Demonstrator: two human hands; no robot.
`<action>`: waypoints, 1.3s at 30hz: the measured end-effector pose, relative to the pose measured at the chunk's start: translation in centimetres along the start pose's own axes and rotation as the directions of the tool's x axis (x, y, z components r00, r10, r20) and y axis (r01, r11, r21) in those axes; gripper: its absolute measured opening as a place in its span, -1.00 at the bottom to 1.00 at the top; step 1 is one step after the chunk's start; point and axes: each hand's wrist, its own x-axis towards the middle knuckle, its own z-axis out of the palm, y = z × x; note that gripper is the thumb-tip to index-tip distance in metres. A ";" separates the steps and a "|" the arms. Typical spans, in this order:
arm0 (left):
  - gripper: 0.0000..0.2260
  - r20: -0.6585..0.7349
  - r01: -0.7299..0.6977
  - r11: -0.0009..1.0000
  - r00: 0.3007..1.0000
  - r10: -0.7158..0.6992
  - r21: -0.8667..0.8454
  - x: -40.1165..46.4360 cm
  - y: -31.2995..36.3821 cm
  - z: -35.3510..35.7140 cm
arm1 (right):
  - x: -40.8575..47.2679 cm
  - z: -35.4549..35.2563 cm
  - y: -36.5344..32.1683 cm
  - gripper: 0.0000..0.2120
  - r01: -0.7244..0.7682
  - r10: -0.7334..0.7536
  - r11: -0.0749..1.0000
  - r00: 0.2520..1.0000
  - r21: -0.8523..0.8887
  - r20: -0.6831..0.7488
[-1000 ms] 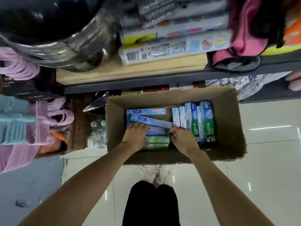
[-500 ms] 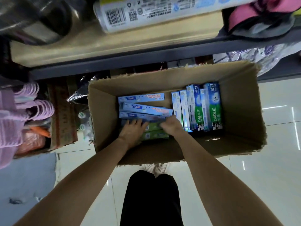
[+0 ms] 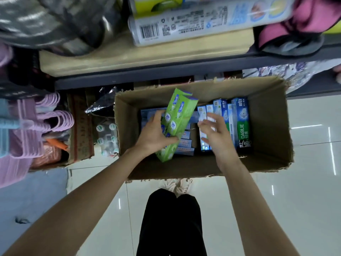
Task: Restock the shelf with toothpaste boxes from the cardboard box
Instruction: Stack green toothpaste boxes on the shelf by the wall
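Cardboard box (image 3: 267, 126) on glossy tile floor (image 3: 304, 200), shelf (image 3: 147, 78) behind, left hand (image 3: 155, 133) w/ green boxes (image 3: 177, 122)

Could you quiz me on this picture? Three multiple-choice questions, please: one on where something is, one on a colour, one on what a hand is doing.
1. Where does the cardboard box stand?
A. On the shelf
B. On the floor, below the shelf
C. On a cart

2. What colour are the boxes in the left hand?
A. Red
B. Green
C. Yellow

3. What is the right hand doing?
A. Gripping a blue box
B. Resting on the floor
C. Open, holding nothing

Answers:
1 B: the box sits on the tiled floor, under the shelf edge.
2 B: the green boxes are raised, tilted, above the blue boxes.
3 C: its fingers are spread over the blue boxes, clasping none.
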 end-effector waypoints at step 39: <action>-0.44 -0.419 -0.339 0.375 0.895 -0.154 -0.863 -34.3 21.7 -21.4 | -31.5 -6.7 -20.9 -0.76 0.138 -0.103 0.986 0.944 -0.092 0.315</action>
